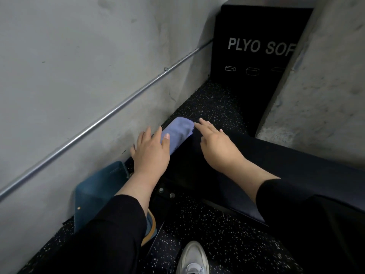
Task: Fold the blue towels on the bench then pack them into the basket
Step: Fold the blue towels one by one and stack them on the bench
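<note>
Concrete wall [83, 62], grey and scuffed, fills my left side, with a thin metal pipe [110, 115] slanting along it. Below that, against the wall's foot, I see a dark blue fabric basket [96, 186] standing on the speckled black rubber floor [213, 236], partly covered by my left sleeve. My left hand [151, 153] rests with straight, spread fingers on the near end of a folded, light blue terry towel [178, 132], the thumb lying on the cloth and the other fingers reaching toward the wall. That towel lies on the far-left end of a black padded bench [296, 165], close to the wall and well above the basket. Just right of the towel, my right hand [218, 144] is relaxed with fingers extended, fingertips at the towel's far right edge; I cannot tell whether they touch it. Both hands grip nothing. Near the bottom edge, a white sneaker [192, 260] stands on the floor. Farther right and behind, a black plyo box [254, 62] with white lettering stands between the wall and a grey concrete pillar [324, 89].
</note>
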{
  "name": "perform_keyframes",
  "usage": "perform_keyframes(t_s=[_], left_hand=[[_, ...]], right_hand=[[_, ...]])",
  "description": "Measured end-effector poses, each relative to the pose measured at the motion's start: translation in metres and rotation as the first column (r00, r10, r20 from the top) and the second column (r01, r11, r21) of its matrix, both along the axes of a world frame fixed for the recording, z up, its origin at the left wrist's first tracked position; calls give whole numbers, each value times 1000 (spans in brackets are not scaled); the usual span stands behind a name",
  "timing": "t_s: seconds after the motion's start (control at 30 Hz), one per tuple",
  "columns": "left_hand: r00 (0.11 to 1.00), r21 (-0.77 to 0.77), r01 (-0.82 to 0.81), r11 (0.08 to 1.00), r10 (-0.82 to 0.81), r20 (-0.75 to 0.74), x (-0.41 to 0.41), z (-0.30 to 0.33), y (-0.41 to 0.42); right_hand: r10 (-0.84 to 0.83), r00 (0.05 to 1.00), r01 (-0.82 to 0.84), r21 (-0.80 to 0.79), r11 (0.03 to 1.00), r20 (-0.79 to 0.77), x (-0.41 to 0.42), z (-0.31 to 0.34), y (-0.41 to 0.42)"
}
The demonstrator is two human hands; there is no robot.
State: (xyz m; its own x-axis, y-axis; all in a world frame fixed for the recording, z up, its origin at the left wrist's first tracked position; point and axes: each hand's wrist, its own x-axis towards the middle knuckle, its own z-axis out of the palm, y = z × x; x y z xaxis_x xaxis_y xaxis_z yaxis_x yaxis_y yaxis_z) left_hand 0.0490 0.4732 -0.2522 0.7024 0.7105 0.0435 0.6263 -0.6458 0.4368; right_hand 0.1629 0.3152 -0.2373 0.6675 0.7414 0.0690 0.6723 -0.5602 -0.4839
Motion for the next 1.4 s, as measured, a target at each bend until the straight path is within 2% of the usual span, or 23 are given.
perform_keyframes(t_s=[0.07,0.17,0.33,0.47,0.63,0.8,1.07,1.17,1.3,1.4], left_hand=[[992,50,38,998,-43,115,9,20,-16],[946,29,155,988,-156,283,28,53,-56],[858,-40,413,910,-373,354,54,102,-160],[773,-109,592,799,-524,357,48,127,-261],[737,-276,672,687,-586,337,33,122,-366],[674,-230,738,634,-710,207,28,99,-421],[594,-196,797,571,-800,87,39,77,-467],[582,-209,804,557,-808,87,48,74,-479],[566,-218,813,540,-821,77,56,71,-491],[558,-222,816,533,-827,65,62,68,-495]], right_hand=[[-66,998,66,67,996,-8,-4,8,-35],[-164,986,165,93,982,-23,-15,22,-101],[-367,930,363,108,925,17,-33,41,-233],[-489,867,488,36,872,96,-54,50,-340],[-638,759,642,15,767,128,-72,53,-437],[-646,737,670,-87,737,198,-82,49,-495],[-690,626,778,-239,581,363,-64,40,-557],[-684,626,780,-280,560,374,-54,34,-561],[-625,728,677,-436,593,280,-47,25,-555],[-610,733,673,-452,585,301,-45,21,-551]])
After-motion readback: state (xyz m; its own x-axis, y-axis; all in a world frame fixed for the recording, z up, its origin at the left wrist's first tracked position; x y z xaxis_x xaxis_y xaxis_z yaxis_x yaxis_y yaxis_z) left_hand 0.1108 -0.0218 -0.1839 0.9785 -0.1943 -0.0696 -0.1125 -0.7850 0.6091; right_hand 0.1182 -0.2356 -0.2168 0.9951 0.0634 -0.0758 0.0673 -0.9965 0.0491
